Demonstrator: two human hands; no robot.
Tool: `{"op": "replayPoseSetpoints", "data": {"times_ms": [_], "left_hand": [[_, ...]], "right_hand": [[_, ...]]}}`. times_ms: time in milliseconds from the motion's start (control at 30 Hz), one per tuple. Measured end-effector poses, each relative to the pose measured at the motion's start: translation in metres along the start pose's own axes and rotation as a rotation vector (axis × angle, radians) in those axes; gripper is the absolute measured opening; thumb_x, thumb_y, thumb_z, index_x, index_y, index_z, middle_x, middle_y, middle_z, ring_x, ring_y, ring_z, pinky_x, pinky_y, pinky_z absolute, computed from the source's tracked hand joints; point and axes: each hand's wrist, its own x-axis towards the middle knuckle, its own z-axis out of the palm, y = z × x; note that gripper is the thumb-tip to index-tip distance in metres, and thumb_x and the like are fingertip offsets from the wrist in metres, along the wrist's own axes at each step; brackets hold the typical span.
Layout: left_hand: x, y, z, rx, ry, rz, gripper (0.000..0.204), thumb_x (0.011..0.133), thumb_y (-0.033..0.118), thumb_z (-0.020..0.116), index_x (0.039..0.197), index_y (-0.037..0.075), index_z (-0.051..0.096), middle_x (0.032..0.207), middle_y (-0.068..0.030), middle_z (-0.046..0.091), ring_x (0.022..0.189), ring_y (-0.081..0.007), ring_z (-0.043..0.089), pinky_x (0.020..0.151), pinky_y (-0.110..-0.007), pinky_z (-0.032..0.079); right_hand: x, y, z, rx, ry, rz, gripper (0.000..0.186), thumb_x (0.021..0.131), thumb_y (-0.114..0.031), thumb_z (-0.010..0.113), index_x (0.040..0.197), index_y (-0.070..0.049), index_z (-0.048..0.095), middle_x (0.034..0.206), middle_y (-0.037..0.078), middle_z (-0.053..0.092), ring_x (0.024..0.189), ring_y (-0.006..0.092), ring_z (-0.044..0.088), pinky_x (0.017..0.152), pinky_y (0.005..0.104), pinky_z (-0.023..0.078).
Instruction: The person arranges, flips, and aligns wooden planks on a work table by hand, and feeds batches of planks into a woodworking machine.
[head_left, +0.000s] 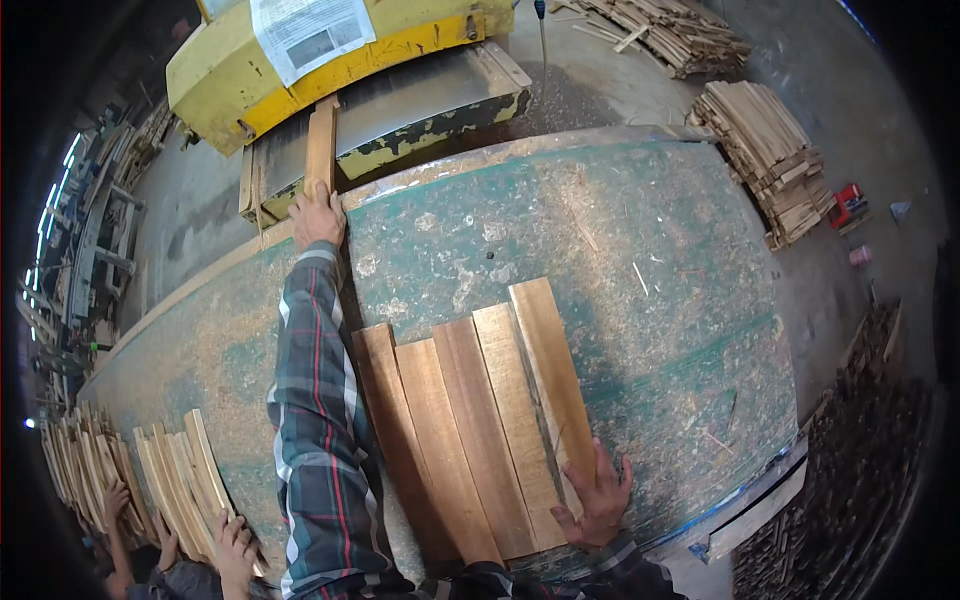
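Note:
My left hand reaches forward, fingers closed on the near end of a wooden board. The far end of that board lies under the yellow hood of a planer-like machine, where it is hidden. Close to me on the table, several planed wooden boards lie side by side, roughly parallel. My right hand grips the near end of the rightmost board, thumb on the left and fingers along its right side. This board is slightly raised and tilted against its neighbour.
Beneath the boards is a worn green table strewn with sawdust and splinters. Another person's hands touch wood strips at the lower left. Stacked boards stand beyond the right edge, and a dark pile of strips lies at the lower right.

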Motion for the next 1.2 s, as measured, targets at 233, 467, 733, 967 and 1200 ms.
{"op": "replayPoseSetpoints", "data": {"times_ms": [233, 467, 733, 967, 1200], "left_hand": [[-0.032, -0.044, -0.012, 0.045, -0.097, 0.005, 0.044, 0.101, 0.04, 0.055, 0.138, 0.016, 0.059, 0.126, -0.0262, 0.058, 0.113, -0.0462, 0.056, 0.095, -0.053, 0.049], [-0.227, -0.097, -0.09, -0.021, 0.031, 0.02, 0.046, 0.098, 0.036, 0.061, 0.14, 0.019, 0.062, 0.111, -0.0241, 0.058, 0.102, -0.0439, 0.055, 0.091, -0.054, 0.046], [-0.419, -0.06, -0.209, -0.187, 0.027, -0.083, 0.047, 0.099, 0.036, 0.061, 0.142, 0.016, 0.061, 0.116, -0.0245, 0.057, 0.102, -0.0433, 0.053, 0.09, -0.054, 0.045], [-0.463, -0.084, -0.274, 0.115, -0.033, -0.291, 0.076, 0.102, 0.062, 0.045, 0.165, 0.023, 0.026, 0.168, -0.0224, 0.025, 0.155, -0.0435, 0.021, 0.123, -0.065, 0.014], [-0.506, -0.15, -0.252, 0.185, -0.262, -0.443, 0.068, 0.107, 0.055, 0.038, 0.164, 0.019, 0.028, 0.169, -0.0197, 0.025, 0.157, -0.0355, 0.021, 0.124, -0.067, 0.007]], "right_hand": [[-0.01, 0.002, 0.008, 0.011, -0.018, -0.021, 0.06, 0.091, -0.055, 0.067, 0.138, -0.017, 0.063, 0.16, 0.028, 0.037, 0.142, 0.0417, 0.045, 0.119, 0.0656, 0.018], [-0.013, 0.006, 0.01, 0.037, 0.07, -0.083, 0.06, 0.087, -0.042, 0.073, 0.139, -0.013, 0.064, 0.159, 0.027, 0.039, 0.144, 0.0405, 0.044, 0.12, 0.0646, 0.017], [-0.009, -0.001, 0.015, 0.036, 0.116, -0.165, 0.065, 0.09, -0.046, 0.07, 0.143, -0.011, 0.059, 0.159, 0.029, 0.037, 0.148, 0.0396, 0.038, 0.12, 0.0645, 0.014], [-0.04, -0.003, -0.003, -0.045, -0.039, -0.319, 0.112, 0.072, -0.074, 0.076, 0.158, -0.014, 0.037, 0.166, 0.036, 0.007, 0.155, 0.0516, 0.007, 0.118, 0.0732, -0.005], [-0.058, -0.016, -0.005, -0.176, -0.211, -0.355, 0.127, 0.047, -0.075, 0.087, 0.154, -0.02, 0.047, 0.169, 0.029, 0.008, 0.156, 0.0532, 0.001, 0.115, 0.078, -0.006]]}}
